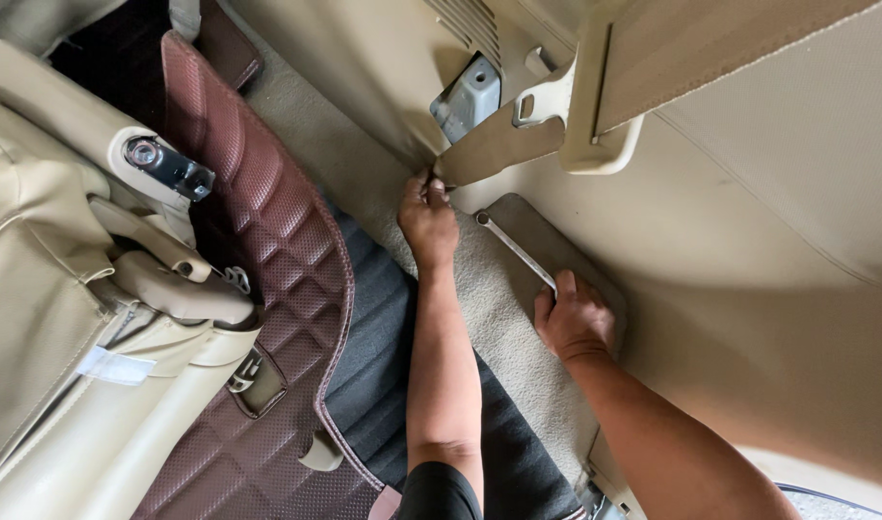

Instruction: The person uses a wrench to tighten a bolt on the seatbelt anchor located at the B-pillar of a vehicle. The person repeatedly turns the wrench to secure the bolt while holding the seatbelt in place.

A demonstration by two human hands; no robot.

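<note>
Now left hand (pixel 427 223) pinching trim (pixel 494 144), right hand (pixel 574 323) gripping wrench (pixel 514 247)

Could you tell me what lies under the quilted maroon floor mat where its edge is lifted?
Under the maroon floor mat, dark grey padding shows, running to the beige carpet by the left hand. Whatever lies beneath the rest of the mat is covered.

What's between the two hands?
In the head view, a strip of beige carpet and the metal wrench lie between the left hand and right hand.

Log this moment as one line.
left hand: pinching beige trim flap | right hand: gripping wrench | surface: beige carpet
</note>
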